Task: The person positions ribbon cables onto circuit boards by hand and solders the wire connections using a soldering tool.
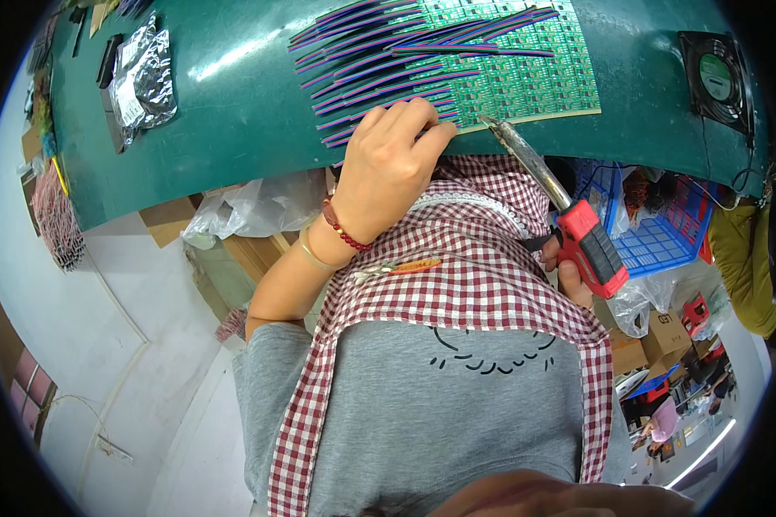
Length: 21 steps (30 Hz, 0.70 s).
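Green circuit-board panel [539,86] is lying flat on the green workbench [224,121], right up by the near edge, with a bunch of thin multicolored ribbon wires [345,60] fanned off its left side and a few strewn across the top. Left hand [392,159] is over the near wires with fingers curled in; can't tell what they're pinching, tips are hidden. Right hand [571,280] is wrapped around the red-and-black handle of a soldering iron [591,246], tip by the panel's near edge, can't tell if touching. Small black fan [716,79] sits off right.
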Each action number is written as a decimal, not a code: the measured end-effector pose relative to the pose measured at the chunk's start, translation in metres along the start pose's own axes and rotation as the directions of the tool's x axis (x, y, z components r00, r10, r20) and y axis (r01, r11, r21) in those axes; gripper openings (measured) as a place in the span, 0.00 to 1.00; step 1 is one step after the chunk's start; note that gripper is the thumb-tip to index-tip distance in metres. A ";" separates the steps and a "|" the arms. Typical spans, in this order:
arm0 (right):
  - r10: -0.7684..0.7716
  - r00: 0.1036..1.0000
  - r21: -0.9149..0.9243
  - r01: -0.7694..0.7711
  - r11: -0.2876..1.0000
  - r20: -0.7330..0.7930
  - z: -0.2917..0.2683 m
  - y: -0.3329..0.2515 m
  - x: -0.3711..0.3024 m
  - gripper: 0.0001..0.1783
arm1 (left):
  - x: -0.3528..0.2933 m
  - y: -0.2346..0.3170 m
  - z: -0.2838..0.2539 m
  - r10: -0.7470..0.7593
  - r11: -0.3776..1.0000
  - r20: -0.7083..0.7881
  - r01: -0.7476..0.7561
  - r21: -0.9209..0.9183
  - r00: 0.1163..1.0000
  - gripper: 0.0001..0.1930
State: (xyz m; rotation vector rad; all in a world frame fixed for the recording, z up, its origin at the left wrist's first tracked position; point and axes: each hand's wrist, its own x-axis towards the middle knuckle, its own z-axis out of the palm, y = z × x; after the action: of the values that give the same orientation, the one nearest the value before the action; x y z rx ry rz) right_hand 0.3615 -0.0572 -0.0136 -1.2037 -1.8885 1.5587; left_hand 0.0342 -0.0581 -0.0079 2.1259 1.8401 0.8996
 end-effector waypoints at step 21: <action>0.011 0.921 0.427 0.170 0.888 -0.390 0.006 -0.032 0.063 0.38 | 0.079 -0.025 -0.014 0.050 0.990 0.049 -0.056 0.130 0.998 0.06</action>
State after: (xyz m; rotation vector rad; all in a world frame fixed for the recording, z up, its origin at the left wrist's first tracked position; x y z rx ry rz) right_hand 0.3118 -0.0095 0.0017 -1.0966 -1.2183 1.4763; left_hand 0.0092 0.0183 0.0159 2.2633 1.8768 0.7533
